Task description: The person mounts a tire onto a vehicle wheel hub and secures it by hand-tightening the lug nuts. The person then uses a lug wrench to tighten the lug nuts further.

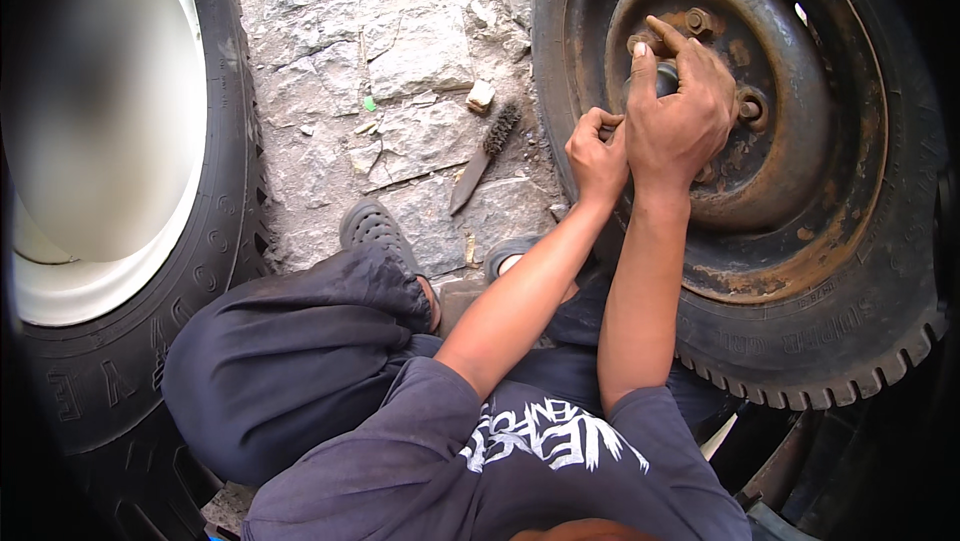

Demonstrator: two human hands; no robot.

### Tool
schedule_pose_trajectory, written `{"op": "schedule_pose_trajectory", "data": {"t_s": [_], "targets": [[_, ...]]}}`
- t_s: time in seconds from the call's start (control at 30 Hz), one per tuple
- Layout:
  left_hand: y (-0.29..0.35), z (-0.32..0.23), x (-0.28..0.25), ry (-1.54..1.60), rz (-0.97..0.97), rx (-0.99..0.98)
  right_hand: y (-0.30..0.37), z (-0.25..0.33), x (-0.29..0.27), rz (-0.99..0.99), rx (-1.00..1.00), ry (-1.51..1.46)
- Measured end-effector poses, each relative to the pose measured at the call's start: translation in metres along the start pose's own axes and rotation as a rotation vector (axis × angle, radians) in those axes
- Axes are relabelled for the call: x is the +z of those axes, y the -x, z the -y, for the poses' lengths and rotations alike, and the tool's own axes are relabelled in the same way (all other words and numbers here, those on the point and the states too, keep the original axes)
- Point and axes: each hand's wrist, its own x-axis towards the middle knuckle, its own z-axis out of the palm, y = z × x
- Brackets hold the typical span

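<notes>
A rusty steel wheel (790,151) with a black tyre (800,341) stands upright at my right. My right hand (685,106) reaches over its hub, index finger and thumb set around a wheel nut (634,44) at the upper left of the hub; the thumb covers part of that nut. Lower and to the left, my left hand (598,156) is closed in a pinch at the hub's near side, and what its fingers hold is hidden. Other wheel nuts show at the top (698,22) and right (750,108) of the hub.
On the rough stone ground lies a dark wire brush (490,156), with a small pale stone (480,96) above it. Another large tyre (225,141) with a white rim (195,91) stands on my left. My bent leg and clog (380,231) are between the wheels.
</notes>
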Motion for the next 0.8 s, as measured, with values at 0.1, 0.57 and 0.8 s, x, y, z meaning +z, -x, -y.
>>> {"op": "schedule_pose_trajectory", "data": {"t_s": [0.1, 0.57, 0.8], "targets": [[-0.030, 0.004, 0.014, -0.011, -0.041, 0.000, -0.003, 0.003, -0.007, 0.036, -0.008, -0.037], [0.001, -0.005, 0.008, 0.012, -0.051, -0.175, -0.003, 0.004, -0.003, 0.026, 0.053, -0.162], [-0.094, -0.022, 0.028, -0.077, -0.144, 0.194, -0.004, 0.002, 0.001, -0.010, -0.057, -0.182]]}}
